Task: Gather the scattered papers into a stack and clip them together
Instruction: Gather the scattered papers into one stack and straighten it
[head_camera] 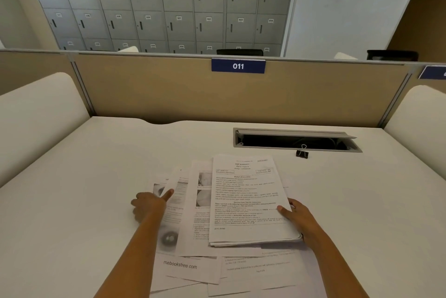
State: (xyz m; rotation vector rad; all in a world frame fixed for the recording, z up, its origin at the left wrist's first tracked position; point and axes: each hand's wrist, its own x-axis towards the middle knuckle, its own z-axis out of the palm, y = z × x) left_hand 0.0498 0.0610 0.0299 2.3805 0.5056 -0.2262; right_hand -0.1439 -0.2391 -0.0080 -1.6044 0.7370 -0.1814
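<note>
My right hand grips one stack at its right edge, thumb on top. The stack's long side runs away from me, heading "KANNADA" farthest. My left hand has one finger on loose sheets; whether it grips them I cannot tell. Nearer me, one sheet reads "mebooksfree.com". One clip stands on the bench beyond my right hand.

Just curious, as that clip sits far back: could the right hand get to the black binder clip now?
Probably yes, though the right hand holds the paper stack; only bare desk lies between it and the binder clip, on that same side.
</note>
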